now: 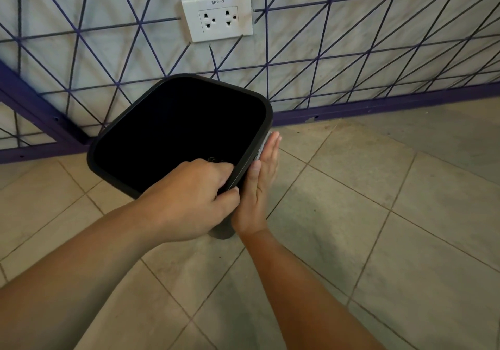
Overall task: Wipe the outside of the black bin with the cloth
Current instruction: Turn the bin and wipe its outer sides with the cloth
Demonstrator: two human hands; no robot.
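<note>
The black bin [151, 106] stands on the tiled floor close to the wall, its square mouth facing up at me. My left hand [194, 198] grips the bin's near right rim, fingers curled inside and thumb on the outside. My right hand [261, 184] lies flat with straight fingers against the bin's right outer wall. It presses a grey cloth [263, 148] onto that wall; only a thin strip of the cloth shows between my fingers and the rim.
A white double wall socket [217, 17] sits on the wall above the bin. A purple skirting board [378, 106] runs along the wall's foot. Beige floor tiles [351, 214] spread to the right and toward me.
</note>
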